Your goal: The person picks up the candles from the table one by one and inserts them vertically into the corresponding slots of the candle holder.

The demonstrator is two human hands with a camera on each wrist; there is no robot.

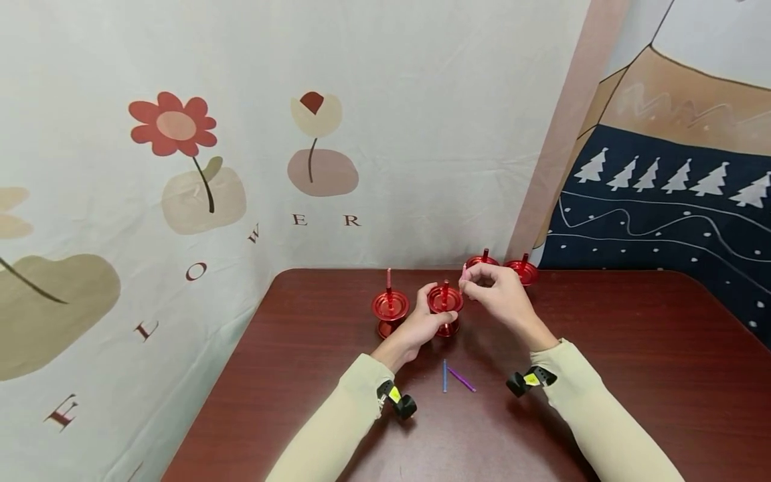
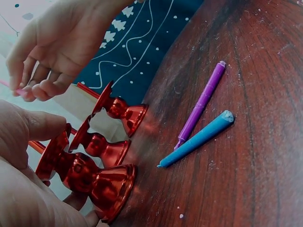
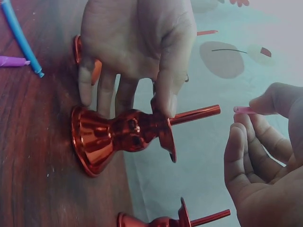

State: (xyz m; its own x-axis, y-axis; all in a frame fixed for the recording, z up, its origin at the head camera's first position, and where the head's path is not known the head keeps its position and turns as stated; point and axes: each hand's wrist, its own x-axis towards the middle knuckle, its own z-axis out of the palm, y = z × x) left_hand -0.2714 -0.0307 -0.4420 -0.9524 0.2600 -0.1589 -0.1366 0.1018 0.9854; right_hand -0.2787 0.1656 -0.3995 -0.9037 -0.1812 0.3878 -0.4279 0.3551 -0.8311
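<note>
My left hand (image 1: 419,325) grips a shiny red metal candle holder (image 3: 130,131) at its dish, thumb on the near side. The holder stands upright on the table, with a thin tube rising from its middle. Between thumb and fingertips my right hand (image 1: 498,292) pinches a thin pink candle (image 3: 244,110). In the right wrist view the candle's end is just off the tip of the tube, with a small gap between them. To the left stands another red holder (image 1: 390,306) with a pink candle (image 1: 389,277) upright in its tube.
Behind my right hand are two more red holders (image 1: 524,272), partly hidden. A blue candle (image 1: 445,376) and a purple candle (image 1: 462,379) lie nearer on the brown table (image 1: 289,375). Printed cloth (image 1: 421,167) hangs along the table's far edge.
</note>
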